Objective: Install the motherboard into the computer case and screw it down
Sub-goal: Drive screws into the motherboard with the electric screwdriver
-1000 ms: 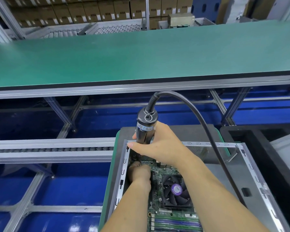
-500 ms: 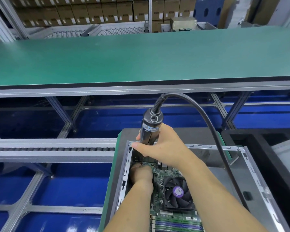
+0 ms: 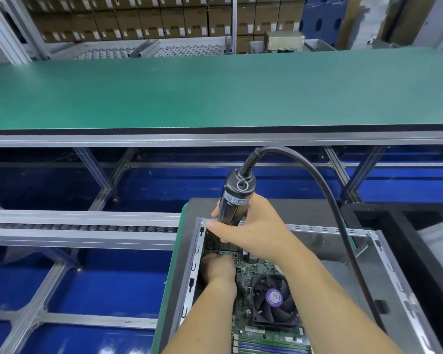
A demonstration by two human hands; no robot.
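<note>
Motherboard [image 3: 243,273] lies flat inside the case [image 3: 384,261]. My right hand [image 3: 251,233] grips the upright screwdriver [image 3: 234,203] over its far-left corner; my left hand [image 3: 218,268], directly beneath, seems to pinch something there.

Green motherboard [image 3: 243,273], black fan [image 3: 274,300], seemingly purple-labelled.

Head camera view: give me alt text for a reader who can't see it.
The right hand grips a black corded electric screwdriver upright over the far left corner of a green motherboard in an open grey metal computer case, while the left hand rests at the tip.
</note>
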